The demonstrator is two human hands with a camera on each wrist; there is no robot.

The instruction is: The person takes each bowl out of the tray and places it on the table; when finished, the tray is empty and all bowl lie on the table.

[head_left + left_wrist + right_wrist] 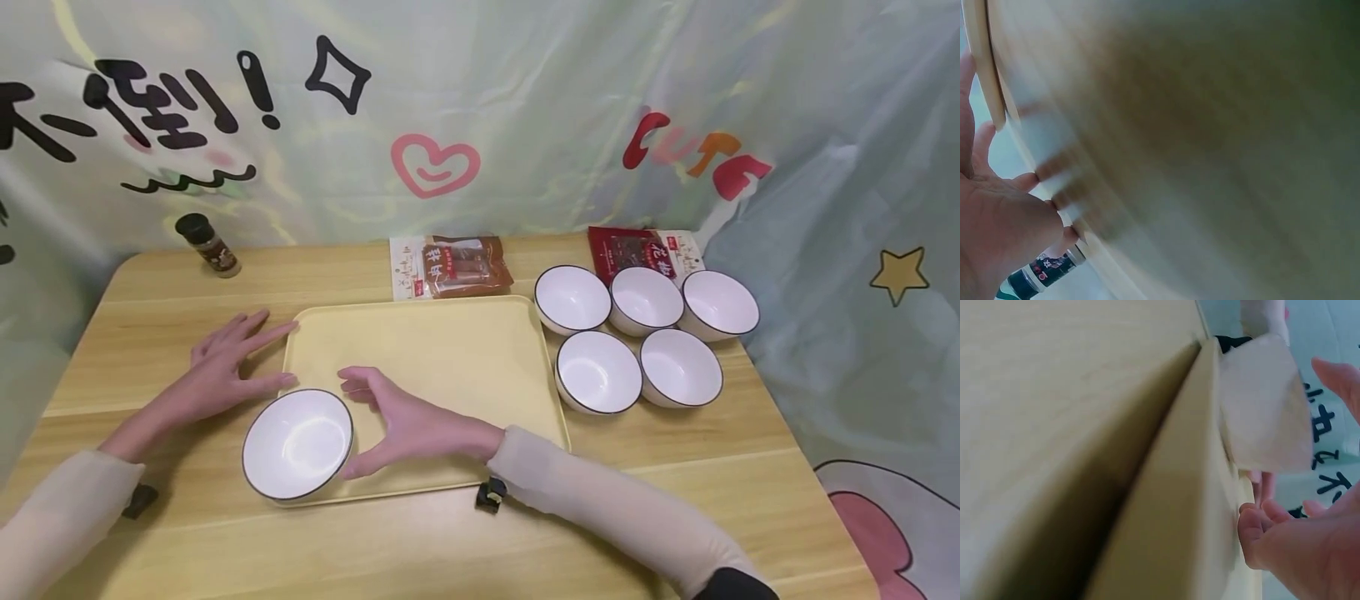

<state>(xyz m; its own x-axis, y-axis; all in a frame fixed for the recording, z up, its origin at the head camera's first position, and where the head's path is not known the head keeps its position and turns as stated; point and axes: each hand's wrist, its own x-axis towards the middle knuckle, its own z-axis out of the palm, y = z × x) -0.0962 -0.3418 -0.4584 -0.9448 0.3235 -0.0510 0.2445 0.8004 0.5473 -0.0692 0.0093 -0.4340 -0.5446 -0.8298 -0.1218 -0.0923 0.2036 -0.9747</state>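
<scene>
A white bowl (297, 445) with a dark rim sits over the near left corner of a pale yellow tray (450, 358). My left hand (228, 362) rests beside the tray's left edge, fingers spread, with the index fingertip and thumb right at the tray's rim. Just right of the bowl is my right hand (408, 421), its thumb and fingers wide apart in a loose curve over the tray and nothing between them. In the right wrist view, the same bowl (1266, 406) stands ahead of this hand's fingertips (1250, 534).
Several matching bowls (598, 372) stand close together at the tray's right. Behind lie a brown food packet (453, 265) and a red packet (637, 252), partly hidden by bowls. A black-capped spice jar (210, 246) is at the back left of the wooden table (420, 550).
</scene>
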